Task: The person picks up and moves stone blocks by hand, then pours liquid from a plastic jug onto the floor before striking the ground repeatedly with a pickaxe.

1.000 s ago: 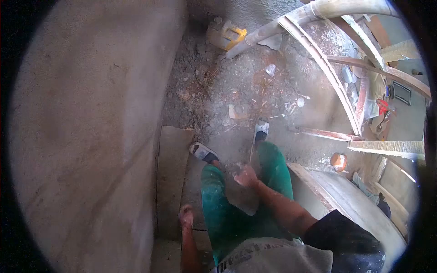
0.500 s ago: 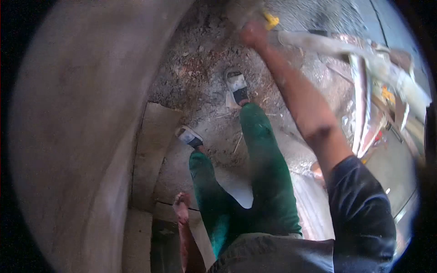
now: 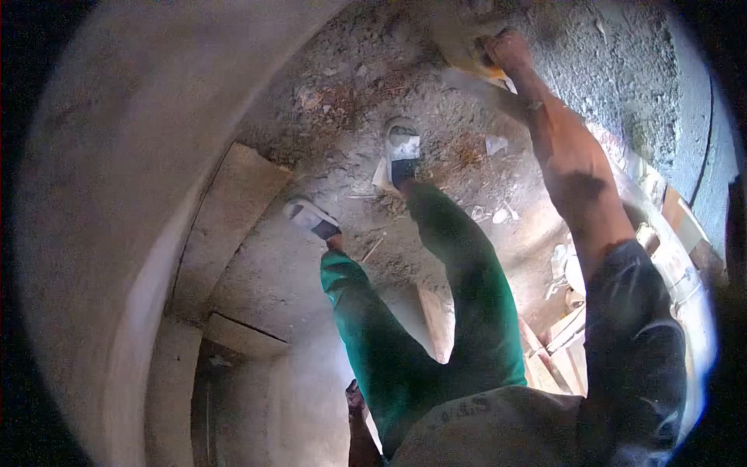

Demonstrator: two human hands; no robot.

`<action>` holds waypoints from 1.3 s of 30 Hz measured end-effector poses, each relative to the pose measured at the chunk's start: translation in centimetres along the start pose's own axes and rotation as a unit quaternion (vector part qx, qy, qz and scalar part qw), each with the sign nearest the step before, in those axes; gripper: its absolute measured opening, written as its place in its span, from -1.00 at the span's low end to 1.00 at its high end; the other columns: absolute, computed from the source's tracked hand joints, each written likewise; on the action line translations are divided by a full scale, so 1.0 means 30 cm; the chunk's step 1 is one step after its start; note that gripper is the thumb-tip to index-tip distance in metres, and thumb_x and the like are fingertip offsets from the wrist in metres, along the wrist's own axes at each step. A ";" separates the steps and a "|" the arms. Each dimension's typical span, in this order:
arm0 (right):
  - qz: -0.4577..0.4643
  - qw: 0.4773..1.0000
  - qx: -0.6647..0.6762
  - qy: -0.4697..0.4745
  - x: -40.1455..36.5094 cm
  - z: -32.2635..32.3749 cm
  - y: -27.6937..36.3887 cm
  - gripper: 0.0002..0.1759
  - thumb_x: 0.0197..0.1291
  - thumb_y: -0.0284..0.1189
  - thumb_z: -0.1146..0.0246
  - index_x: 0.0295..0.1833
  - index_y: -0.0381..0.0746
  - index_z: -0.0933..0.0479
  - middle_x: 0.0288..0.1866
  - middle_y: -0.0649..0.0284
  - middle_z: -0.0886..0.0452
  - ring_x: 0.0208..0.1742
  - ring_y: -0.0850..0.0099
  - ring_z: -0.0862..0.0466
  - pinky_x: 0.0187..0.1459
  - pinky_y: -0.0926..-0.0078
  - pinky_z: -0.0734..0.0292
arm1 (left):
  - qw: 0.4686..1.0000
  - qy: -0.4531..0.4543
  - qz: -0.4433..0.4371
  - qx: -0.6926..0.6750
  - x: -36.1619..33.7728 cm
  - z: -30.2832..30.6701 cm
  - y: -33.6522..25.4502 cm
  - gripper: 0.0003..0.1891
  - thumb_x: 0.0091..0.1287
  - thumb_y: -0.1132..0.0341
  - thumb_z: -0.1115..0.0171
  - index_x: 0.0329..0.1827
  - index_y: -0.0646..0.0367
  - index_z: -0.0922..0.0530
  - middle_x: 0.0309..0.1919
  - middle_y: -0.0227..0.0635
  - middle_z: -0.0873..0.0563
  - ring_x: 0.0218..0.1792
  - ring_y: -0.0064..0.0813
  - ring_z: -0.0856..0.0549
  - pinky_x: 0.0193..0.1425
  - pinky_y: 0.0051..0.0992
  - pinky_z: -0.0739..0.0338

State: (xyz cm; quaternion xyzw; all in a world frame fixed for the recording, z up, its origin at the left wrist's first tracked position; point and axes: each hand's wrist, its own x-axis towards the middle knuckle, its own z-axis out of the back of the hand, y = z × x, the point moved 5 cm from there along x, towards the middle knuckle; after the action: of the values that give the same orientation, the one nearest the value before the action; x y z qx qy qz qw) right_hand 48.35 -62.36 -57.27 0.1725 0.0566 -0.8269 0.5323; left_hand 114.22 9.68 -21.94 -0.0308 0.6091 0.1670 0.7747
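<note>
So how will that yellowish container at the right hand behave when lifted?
The yellowish container seems likely to stay stiff, given its plastic-looking walls. It might tip, since the right hand meets it at one side.

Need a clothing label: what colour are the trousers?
The trousers are green, best seen in the head view.

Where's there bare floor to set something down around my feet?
The floor between the slab along the wall and your left leg looks mostly bare, though dusty. It's crowded near your right hand, by the yellowish container; right of your right leg, among white scraps and wood pieces; and ahead of your shoes, where rubble lies.
</note>
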 end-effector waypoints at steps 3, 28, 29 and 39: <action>-0.005 0.995 -0.086 0.044 -0.041 0.092 0.187 -0.40 0.13 0.13 -0.32 0.12 -0.07 -0.68 0.17 0.02 -0.70 0.17 0.03 -0.70 0.10 0.06 -0.64 | 0.997 0.009 -0.048 0.062 -0.026 -0.015 -0.004 -0.66 0.45 0.15 -0.25 0.16 0.16 -0.65 -0.03 -0.38 -0.76 -0.02 -0.46 -0.69 0.09 -0.37 -0.56; -0.020 0.992 0.110 0.061 -1.111 -0.362 0.901 -0.30 -0.02 0.03 -0.46 0.08 -0.29 -0.55 -0.17 -0.06 -0.74 -0.04 -0.12 -0.74 -0.04 0.00 -0.66 | 0.957 0.136 -0.251 0.058 0.491 -0.592 -1.277 -0.56 0.50 0.14 -0.27 0.31 0.22 -0.53 0.14 -0.23 -0.71 0.07 -0.40 -0.73 0.17 -0.47 -0.59; -0.046 0.987 0.123 0.090 -1.147 -0.427 0.905 -0.30 -0.02 0.02 -0.47 0.08 -0.28 -0.55 -0.18 -0.06 -0.74 -0.04 -0.13 -0.74 -0.05 0.00 -0.66 | 0.939 0.159 -0.298 0.064 0.540 -0.649 -1.306 -0.52 0.50 0.09 -0.27 0.34 0.20 -0.51 0.16 -0.24 -0.70 0.08 -0.40 -0.72 0.17 -0.48 -0.57; 0.066 0.977 0.179 0.099 -1.375 -0.541 0.708 -0.51 0.10 -0.21 -0.39 0.07 -0.30 -0.61 -0.11 -0.10 -0.73 -0.06 -0.10 -0.70 0.04 0.07 -0.61 | 0.879 0.189 -0.374 0.226 0.794 -1.066 -1.383 -0.37 0.51 -0.18 -0.04 0.29 0.23 -0.54 0.20 -0.03 -0.64 0.26 -0.11 -0.60 0.30 -0.21 -0.45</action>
State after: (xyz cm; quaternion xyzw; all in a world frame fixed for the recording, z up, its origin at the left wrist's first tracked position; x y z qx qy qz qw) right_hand 86.55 -31.44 -56.28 0.3496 -0.0511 -0.7654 0.5379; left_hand 101.49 -32.17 -59.33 -0.1114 0.7080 -0.2869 0.6356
